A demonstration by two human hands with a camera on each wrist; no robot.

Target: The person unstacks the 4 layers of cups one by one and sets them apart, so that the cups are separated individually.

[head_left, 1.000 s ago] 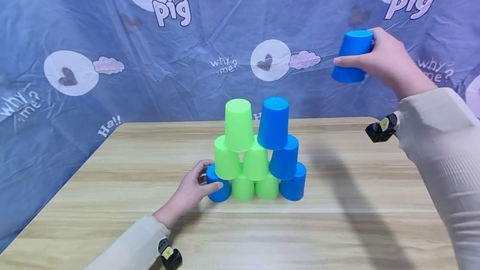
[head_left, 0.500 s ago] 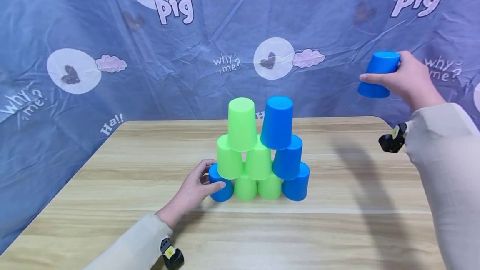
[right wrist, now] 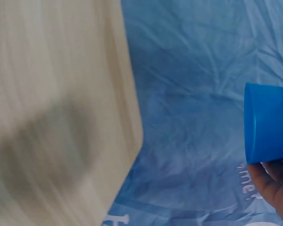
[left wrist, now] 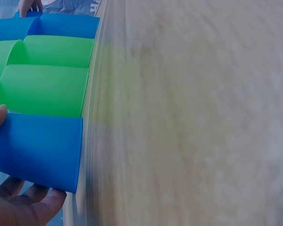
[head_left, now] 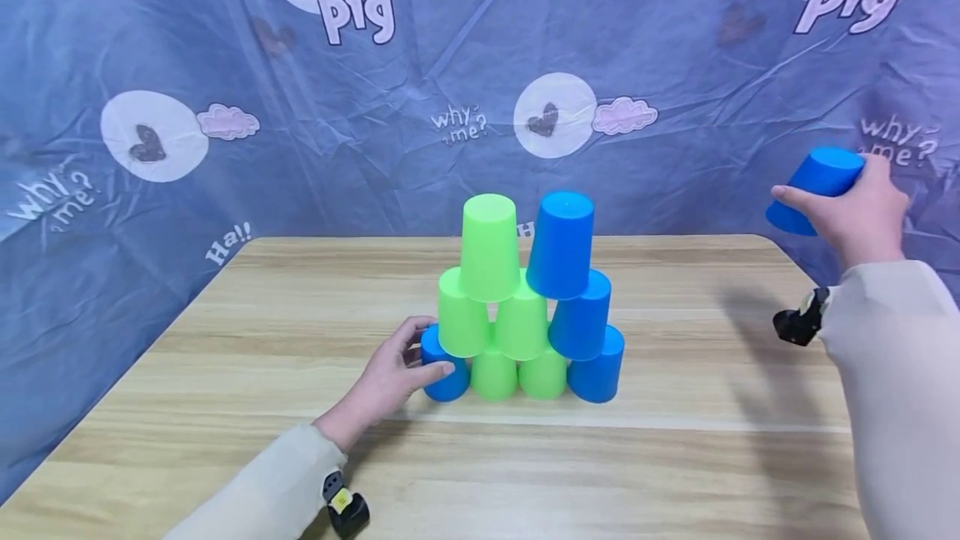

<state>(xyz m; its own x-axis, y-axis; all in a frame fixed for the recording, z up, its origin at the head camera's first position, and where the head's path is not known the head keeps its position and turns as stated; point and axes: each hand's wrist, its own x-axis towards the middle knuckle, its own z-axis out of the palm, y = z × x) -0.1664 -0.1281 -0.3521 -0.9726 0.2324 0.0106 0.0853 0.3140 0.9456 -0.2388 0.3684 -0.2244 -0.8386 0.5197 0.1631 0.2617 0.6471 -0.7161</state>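
In the head view my left hand (head_left: pixel 384 383) grips the blue cup (head_left: pixel 448 388) at the left end of a stack's bottom row, thumb in front and fingers behind. The left wrist view shows thumb and fingers on opposite sides of that cup (left wrist: pixel 37 150). Upside-down cups form the stack: two green ones between blue ends below, two green and a blue (head_left: pixel 581 319) in the middle row, a green (head_left: pixel 490 248) and a blue (head_left: pixel 561 247) on top. Off to the right, my right hand (head_left: pixel 862 211) holds another blue cup (head_left: pixel 828 173) in the air, tilted.
A wooden table (head_left: pixel 262 315) carries the stack. Behind it hangs a blue printed cloth (head_left: pixel 420 40). The table's rounded corner (right wrist: pixel 140 141) shows in the right wrist view. A wrist camera (head_left: pixel 801 319) sits on the right sleeve, and another (head_left: pixel 347 508) on the left.
My right hand has moved right and down with the blue cup, which is now tilted more. My left hand stays at the bottom-left cup. The stack stands as before; the head view shifts slightly.
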